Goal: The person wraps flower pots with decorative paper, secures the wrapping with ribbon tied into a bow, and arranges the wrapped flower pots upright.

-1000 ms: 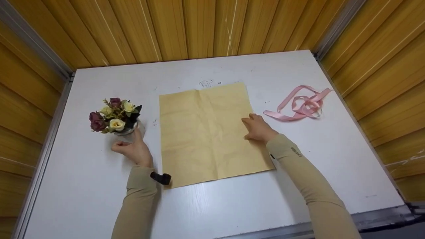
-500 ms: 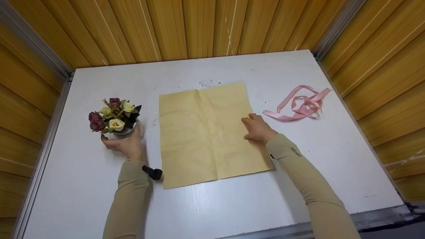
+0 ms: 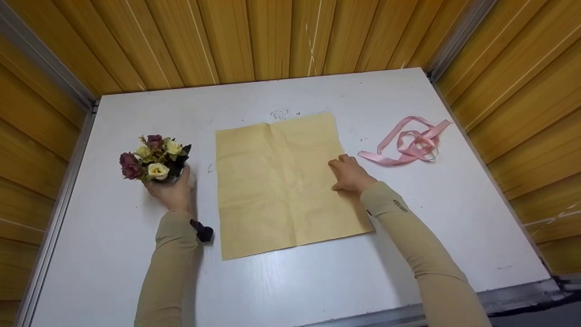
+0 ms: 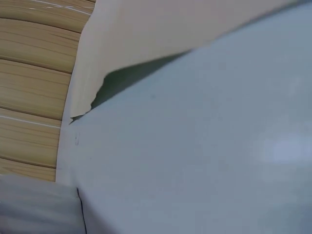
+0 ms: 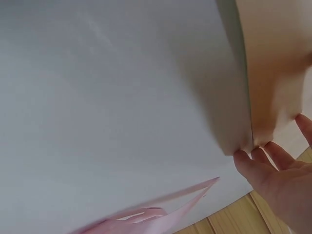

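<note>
1. Left hand (image 3: 171, 194) curls round the jar (image 3: 192, 180) of flowers (image 3: 154, 160), well left of the paper (image 3: 268, 195)!
2. Right hand (image 3: 352, 176), fingers spread, fingertips touching the paper's right side, mid-table (image 3: 272, 290).
3. Pink ribbon (image 3: 399, 160) lies loosely looped, right of that hand.

Left fingers (image 3: 185, 177) grip while right fingers (image 5: 257, 171) lie spread.

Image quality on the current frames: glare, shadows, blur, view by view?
Head: mild glare on the table in front of the paper, shadows beside both sleeves; left wrist: hazy bright patch on the table at the right, fine detail soft; right wrist: broad shadow beside the paper's edge, ribbon slightly soft.
</note>
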### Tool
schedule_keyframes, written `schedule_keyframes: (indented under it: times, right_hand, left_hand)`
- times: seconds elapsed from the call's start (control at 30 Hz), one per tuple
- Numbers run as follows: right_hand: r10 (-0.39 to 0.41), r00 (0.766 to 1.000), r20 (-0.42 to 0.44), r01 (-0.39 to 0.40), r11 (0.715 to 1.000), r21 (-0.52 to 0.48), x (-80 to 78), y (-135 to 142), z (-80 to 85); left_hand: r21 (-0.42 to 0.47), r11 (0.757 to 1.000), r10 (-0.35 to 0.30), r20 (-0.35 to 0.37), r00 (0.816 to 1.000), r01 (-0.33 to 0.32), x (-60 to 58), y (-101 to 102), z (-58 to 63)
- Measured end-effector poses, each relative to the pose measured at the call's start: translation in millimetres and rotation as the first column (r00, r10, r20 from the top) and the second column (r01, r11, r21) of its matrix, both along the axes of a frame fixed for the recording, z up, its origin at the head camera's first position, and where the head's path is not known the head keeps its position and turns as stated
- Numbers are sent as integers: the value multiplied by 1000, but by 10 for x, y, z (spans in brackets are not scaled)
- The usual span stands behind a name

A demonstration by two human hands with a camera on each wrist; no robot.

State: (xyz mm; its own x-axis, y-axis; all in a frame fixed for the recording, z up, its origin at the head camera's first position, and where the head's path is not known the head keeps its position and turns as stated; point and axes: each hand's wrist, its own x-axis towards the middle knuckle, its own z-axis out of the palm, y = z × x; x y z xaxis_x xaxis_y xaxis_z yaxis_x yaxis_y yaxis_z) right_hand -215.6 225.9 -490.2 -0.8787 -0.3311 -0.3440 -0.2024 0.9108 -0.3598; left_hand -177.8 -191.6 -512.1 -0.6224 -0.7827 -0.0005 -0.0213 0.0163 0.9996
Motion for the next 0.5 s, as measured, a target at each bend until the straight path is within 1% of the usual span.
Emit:
schedule_keyframes:
  times: [0.07, 0.13, 0.2, 0.33, 0.5]
  right_hand:
    - [6, 1000, -7, -6, 1000, 6, 3, 7, -6]
    - [8, 1000, -6, -8, 1000, 11, 4, 10, -12]
    - [14, 1000, -8, -14, 1000, 16, 3, 11, -16]
    - [20, 1000, -20, -19, 1000, 17, -1, 7, -17]
    - [10, 1000, -24, -10, 1000, 13, 3, 7, -21]
  left_hand:
    - [32, 999, -29, -77, 997, 32, 13, 10, 46]
    - [65, 996, -51, -137, 989, 60, 37, 29, 106]
    - [83, 994, -58, -161, 985, 72, 67, 50, 161]
    - [91, 994, -50, -148, 988, 64, 96, 73, 226]
    - [75, 995, -51, -94, 994, 58, 122, 84, 269]
